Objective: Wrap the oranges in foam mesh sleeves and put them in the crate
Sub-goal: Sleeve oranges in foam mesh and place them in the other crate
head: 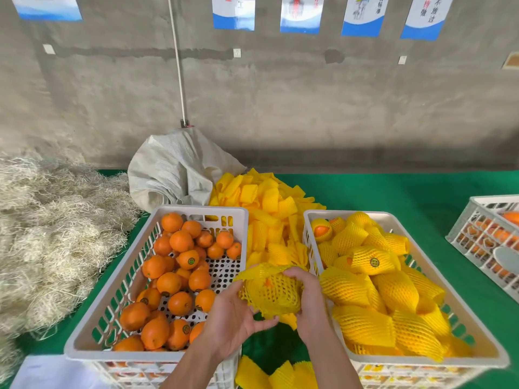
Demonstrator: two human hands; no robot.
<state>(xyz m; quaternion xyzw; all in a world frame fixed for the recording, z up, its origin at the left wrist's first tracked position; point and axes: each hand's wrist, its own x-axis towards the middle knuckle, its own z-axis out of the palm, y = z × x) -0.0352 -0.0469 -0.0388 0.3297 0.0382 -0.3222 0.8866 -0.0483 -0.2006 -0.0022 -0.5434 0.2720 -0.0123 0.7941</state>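
Note:
Between the two crates I hold an orange half covered by a yellow foam mesh sleeve [271, 294]. My right hand [307, 301] grips the sleeved orange from the right side, fingers curled over its top. My left hand [238, 321] lies under and left of it with the palm up and fingers spread, touching the mesh edge. The white crate [92, 327] on the left holds several bare oranges [171, 282]. The white crate [474, 329] on the right holds several oranges wrapped in yellow sleeves [365, 293].
A heap of loose yellow sleeves [266, 203] lies on the green table [393, 192] behind the crates, with more sleeves [280, 374] at the front edge. A grey sack [174, 169] stands behind, straw [50, 234] to the left, another crate [488, 237] at far right.

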